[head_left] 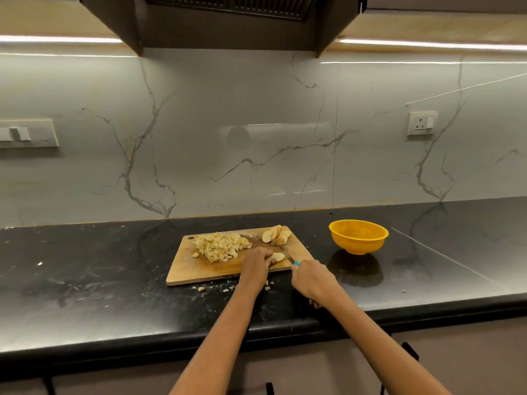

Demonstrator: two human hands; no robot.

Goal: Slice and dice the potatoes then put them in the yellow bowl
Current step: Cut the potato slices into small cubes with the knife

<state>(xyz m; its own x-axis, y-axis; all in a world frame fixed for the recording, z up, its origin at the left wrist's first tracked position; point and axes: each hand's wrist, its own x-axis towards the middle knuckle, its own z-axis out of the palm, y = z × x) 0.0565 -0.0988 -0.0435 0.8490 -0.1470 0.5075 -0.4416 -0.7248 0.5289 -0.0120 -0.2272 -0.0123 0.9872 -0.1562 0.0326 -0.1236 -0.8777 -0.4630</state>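
Here, at the far left, a switch plate (28, 134) sits on the marble-patterned wall (256, 109), above a dark, speckled bench (85, 266) that runs the full width. Overhead in the middle hangs a dark hood (228, 21), with light strips glowing on either side under the cabinets.

On the bench lies a wooden cutting board (196, 269), its long side slightly angled. A pile of diced potato (221, 246) covers its far-left part, pale yellow cubes heaped loosely. A few stray bits (201, 288) lie on the bench just in front of the board's near edge. At the board's far edge, right of the pile, several potato slices (274, 234) lean together, pale inside with brown skin along the rims.

The left hand (254, 265) rests on the board, its fingers curled onto one flat potato slice (278, 256) and holding it down; the hand hides the slice's left end. Just right of that slice is the knife (291, 256), its blade lying on the board, dim and hard to trace, its blue handle showing only at the tip. The right hand (310, 280) has its grip wrapped round that handle, near the board's right corner.

Further right, well apart from the board, stands the yellow bowl (358, 236), upright on the bench; nothing can be made out inside it. A wall socket (422, 123) sits on the wall above and right of it.
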